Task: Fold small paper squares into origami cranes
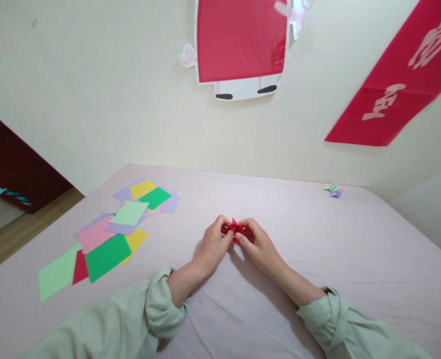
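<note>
Left hand: the left hand [213,243] sat just left of frame centre, fingertips pinched on a small folded red paper piece [235,229].
Right hand: the right hand [258,245] met it from the right, thumb and fingers also closed on the red piece; the two hands were together, touching at the paper.
Held thing: the red piece sat between both sets of fingertips, just above the pale pink cloth surface [318,239]; its exact fold was too small to make out.
Sleeves: pale green cuffs [164,304] were rolled back on both forearms, lower frame.
Left of frame: a loose spread of coloured square paper sheets [111,234] lay overlapping, well apart from the hands.
Upper right of surface: two tiny folded paper bits, green and lilac [333,190], lay near the wall.
Wall: a red poster with white edging [241,40] at top centre; a red banner with white lettering [400,75] at upper right.
</note>
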A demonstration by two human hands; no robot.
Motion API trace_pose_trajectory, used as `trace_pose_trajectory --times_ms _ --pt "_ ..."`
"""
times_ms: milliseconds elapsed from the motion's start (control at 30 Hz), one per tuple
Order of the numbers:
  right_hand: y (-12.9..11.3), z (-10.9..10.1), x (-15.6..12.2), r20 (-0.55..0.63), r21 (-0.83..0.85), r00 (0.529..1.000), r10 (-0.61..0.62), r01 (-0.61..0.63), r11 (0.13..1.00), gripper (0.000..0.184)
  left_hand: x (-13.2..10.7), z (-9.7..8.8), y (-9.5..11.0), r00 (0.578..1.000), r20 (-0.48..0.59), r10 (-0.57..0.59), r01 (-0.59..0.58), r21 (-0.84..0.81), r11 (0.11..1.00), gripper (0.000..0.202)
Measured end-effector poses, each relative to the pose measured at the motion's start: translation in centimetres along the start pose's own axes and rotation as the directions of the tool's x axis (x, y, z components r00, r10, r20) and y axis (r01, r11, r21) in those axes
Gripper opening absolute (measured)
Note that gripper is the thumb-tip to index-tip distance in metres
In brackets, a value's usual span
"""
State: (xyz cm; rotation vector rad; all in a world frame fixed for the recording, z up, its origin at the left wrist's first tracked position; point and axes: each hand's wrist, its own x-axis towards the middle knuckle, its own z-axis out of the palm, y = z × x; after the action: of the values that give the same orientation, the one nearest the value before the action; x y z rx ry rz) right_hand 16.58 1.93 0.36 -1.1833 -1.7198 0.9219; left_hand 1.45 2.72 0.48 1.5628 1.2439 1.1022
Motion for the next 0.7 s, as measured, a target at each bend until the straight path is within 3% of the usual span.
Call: trace_pose_trajectory --times_ms 200,700 --pt "-0.03 -0.37 0.40 0.012 0.107 0.999 0.039 -0.040 0.993 0.025 0.14 0.06 -0.31 0.999 -0.031 -0.014 0.014 -0.010 1.000 0.006" --pt "0.75 -0.02 0.43 0.023 0.174 0.997 0.075 -0.078 0.982 0.012 -0.05 0.05 -0.65 1.000 0.018 -0.007 0.008 -0.027 1.000 0.007"
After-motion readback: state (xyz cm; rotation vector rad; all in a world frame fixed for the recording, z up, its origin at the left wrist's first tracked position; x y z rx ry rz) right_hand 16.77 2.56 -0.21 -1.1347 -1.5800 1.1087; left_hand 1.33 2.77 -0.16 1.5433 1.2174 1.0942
